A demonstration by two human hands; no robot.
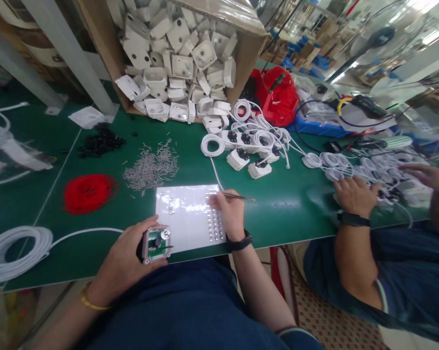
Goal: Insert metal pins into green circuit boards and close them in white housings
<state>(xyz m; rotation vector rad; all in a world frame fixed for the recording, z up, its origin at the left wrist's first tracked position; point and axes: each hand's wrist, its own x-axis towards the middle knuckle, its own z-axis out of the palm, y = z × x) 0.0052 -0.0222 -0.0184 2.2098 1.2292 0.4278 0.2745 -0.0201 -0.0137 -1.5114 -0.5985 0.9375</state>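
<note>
In my left hand [126,253] is a small open housing with a green circuit board [156,245] and a round metal part inside. Its white cable [84,231] runs off to a coil at the left. My right hand [231,211] is closed around thin brownish tweezers [239,196], whose rear end points right; their tips are hidden by the fingers. Below that hand lies a white sheet [188,223] bearing rows of small round shiny pieces [215,226], with a few more near its upper left.
A carton [246,53] of white housings stands at the back. Loose screws [151,167], red rings [90,193], black parts [101,140] and finished-looking coiled units [259,167] lie on the green table [285,204]. At right, a co-worker's hands [356,197] handle white cables.
</note>
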